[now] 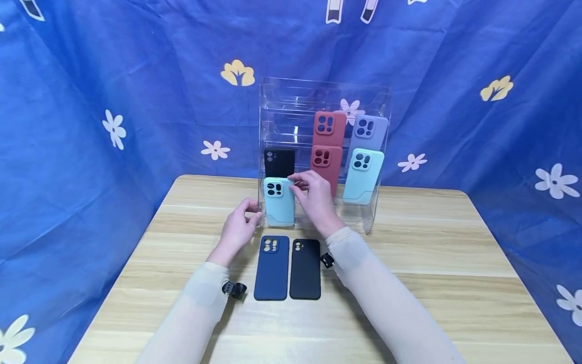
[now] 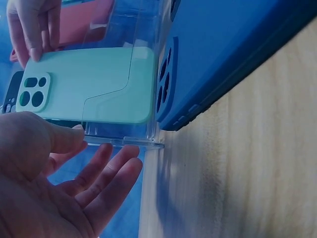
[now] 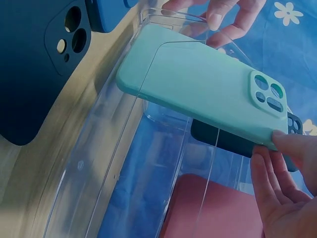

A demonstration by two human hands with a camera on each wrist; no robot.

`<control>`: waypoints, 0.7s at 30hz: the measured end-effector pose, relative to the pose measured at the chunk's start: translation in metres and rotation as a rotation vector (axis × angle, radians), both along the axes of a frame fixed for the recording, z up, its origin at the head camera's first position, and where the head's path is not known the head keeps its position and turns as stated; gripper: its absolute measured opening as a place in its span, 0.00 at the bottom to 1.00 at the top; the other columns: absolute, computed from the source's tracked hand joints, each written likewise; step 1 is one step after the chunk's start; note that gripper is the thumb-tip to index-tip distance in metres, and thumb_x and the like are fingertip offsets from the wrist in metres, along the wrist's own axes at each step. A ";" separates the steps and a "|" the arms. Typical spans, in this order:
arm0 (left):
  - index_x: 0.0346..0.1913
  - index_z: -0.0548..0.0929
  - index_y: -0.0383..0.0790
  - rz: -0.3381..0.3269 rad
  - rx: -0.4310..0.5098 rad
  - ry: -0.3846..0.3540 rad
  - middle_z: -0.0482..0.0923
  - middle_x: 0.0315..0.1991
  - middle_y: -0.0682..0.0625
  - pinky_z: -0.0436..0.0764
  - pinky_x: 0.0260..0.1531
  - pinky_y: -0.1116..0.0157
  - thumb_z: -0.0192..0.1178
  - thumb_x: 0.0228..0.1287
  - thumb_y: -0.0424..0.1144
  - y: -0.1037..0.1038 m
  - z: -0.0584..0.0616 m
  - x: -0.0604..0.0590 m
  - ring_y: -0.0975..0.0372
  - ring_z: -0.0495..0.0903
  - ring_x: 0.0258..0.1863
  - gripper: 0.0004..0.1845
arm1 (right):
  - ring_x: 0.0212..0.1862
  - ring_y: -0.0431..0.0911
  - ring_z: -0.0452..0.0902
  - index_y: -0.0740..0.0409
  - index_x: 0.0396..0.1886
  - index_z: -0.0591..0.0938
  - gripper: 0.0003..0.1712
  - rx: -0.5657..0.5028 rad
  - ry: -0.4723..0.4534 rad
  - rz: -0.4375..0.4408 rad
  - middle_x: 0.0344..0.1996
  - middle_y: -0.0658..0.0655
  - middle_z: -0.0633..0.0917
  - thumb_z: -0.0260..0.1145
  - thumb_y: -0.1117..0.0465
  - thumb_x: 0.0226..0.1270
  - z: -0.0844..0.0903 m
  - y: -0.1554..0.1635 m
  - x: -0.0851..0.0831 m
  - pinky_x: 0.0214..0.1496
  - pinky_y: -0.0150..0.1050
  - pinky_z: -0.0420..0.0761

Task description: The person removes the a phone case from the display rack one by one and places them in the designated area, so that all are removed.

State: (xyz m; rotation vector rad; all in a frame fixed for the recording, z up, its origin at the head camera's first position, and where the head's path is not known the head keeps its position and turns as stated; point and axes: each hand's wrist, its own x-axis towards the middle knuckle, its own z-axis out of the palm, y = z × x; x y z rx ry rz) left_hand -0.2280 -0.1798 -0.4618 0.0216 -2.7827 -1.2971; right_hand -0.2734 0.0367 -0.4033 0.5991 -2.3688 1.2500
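- head view: my right hand (image 1: 316, 197) pinches the near mint case (image 1: 280, 210) by its upper right corner, thumb and fingertips drawn together on it.
- the near mint case stands at the left end of the lowest tier of a clear rack (image 1: 286, 116), camera holes at the top, its lower end behind the front lip.
- my left hand (image 1: 240, 222) lies just beside the rack's left side, fingers relaxed and parted from the thumb; whether it touches the rack i cannot tell.
- a racked black case (image 1: 280, 163) stands behind the near mint case; to the right are an upper red case (image 1: 335, 131), a lower red case (image 1: 329, 169), a lavender case (image 1: 375, 132) and, in front of the lavender one, a second mint case (image 1: 365, 182).
- on the wooden table (image 1: 432, 242), in front of the rack, a navy case (image 1: 273, 275) and a flat black case (image 1: 305, 275) lie side by side; a blue cloth (image 1: 173, 111) with flower figures hangs behind.
- left wrist view: my left palm is turned up, thumb and spread fingers near the rack's side edge, grasping no case; at the upper left my right fingers meet the camera end of the near mint case. the navy case fills the upper right.
- right wrist view: my thumb rests on the face of the near mint case at its corner, my fingers at its edge and behind. the clear lip crosses its lower end.
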 end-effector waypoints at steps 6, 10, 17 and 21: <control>0.62 0.76 0.43 -0.003 0.003 0.014 0.82 0.61 0.41 0.86 0.45 0.50 0.57 0.77 0.40 -0.001 -0.002 0.000 0.48 0.88 0.44 0.15 | 0.40 0.43 0.88 0.56 0.48 0.89 0.12 -0.013 -0.007 0.005 0.45 0.54 0.89 0.74 0.66 0.66 0.000 0.003 0.002 0.47 0.31 0.86; 0.62 0.76 0.42 -0.003 0.009 0.005 0.82 0.61 0.40 0.87 0.43 0.52 0.57 0.77 0.39 -0.002 -0.005 0.003 0.48 0.88 0.43 0.15 | 0.40 0.42 0.89 0.55 0.48 0.90 0.11 -0.023 -0.027 0.019 0.44 0.54 0.89 0.75 0.65 0.66 -0.003 0.006 0.007 0.45 0.30 0.86; 0.63 0.76 0.43 0.001 0.009 0.002 0.81 0.62 0.41 0.86 0.42 0.53 0.57 0.77 0.39 -0.001 -0.004 0.002 0.49 0.88 0.42 0.16 | 0.40 0.44 0.89 0.58 0.47 0.90 0.11 -0.081 -0.016 0.024 0.42 0.56 0.89 0.74 0.67 0.66 -0.002 0.014 0.010 0.44 0.28 0.87; 0.62 0.76 0.42 -0.002 -0.004 0.011 0.81 0.62 0.39 0.86 0.42 0.53 0.57 0.77 0.38 0.000 -0.002 0.000 0.49 0.88 0.42 0.16 | 0.39 0.45 0.89 0.59 0.46 0.90 0.11 -0.111 0.002 0.025 0.41 0.57 0.89 0.75 0.68 0.65 0.003 0.021 0.013 0.43 0.28 0.86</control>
